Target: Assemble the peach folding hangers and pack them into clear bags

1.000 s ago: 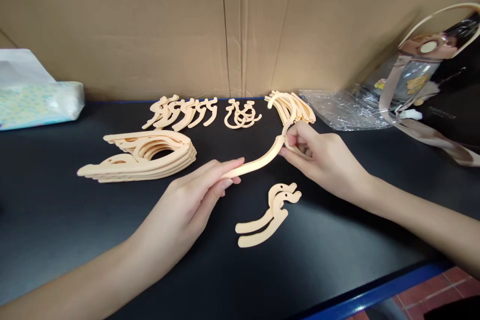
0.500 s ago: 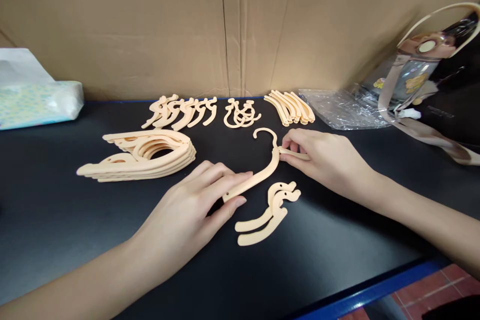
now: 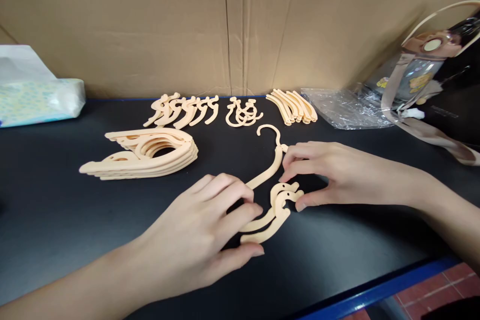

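Observation:
Two peach plastic curved arm pieces [image 3: 275, 210] lie stacked on the black tabletop [image 3: 75, 220]. My left hand [image 3: 210, 232] has its fingers bent, with thumb and forefinger closed round the lower ends of that pair. From the right, my right hand [image 3: 330, 175] brackets the pair's upper end between thumb and forefinger. A long piece with a hook [image 3: 270, 156] lies flat just behind them, its middle under my right fingertips.
A stack of large curved pieces [image 3: 146, 155] lies at the left. Rows of small parts [image 3: 183, 110], hooks [image 3: 243, 112] and arms [image 3: 292, 106] line the cardboard wall. A tissue pack [image 3: 37, 100] sits far left; clear wrap [image 3: 341, 107] and a bag [image 3: 435, 65] at right.
The hooked piece, held up between both hands a second ago, now lies on the table. Both hands have moved down onto the pair of curved pieces.

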`<control>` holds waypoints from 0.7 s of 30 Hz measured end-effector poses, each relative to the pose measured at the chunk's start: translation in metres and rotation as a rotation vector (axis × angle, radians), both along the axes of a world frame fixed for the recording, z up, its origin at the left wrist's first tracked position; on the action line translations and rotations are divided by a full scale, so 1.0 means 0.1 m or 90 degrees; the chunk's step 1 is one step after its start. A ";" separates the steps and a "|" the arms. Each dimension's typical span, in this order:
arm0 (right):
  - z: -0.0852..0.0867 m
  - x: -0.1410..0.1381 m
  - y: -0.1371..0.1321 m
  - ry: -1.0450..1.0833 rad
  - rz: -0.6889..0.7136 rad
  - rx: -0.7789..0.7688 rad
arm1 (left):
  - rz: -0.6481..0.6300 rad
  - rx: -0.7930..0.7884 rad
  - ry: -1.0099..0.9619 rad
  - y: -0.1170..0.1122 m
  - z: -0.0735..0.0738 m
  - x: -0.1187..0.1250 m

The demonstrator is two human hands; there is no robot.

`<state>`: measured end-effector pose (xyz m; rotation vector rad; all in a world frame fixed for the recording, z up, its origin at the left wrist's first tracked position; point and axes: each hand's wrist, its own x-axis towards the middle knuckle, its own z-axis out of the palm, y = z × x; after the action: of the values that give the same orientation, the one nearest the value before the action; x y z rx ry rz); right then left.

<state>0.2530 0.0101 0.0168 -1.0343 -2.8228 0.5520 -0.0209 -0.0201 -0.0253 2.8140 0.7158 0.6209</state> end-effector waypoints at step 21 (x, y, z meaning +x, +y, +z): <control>0.04 -0.04 0.02 0.116 -0.007 -0.286 | 0.012 0.057 0.004 0.01 -0.02 0.01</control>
<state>0.2486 0.0122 0.0210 -0.9942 -2.5876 1.2509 -0.0204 -0.0188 -0.0276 2.8957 0.7340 0.6636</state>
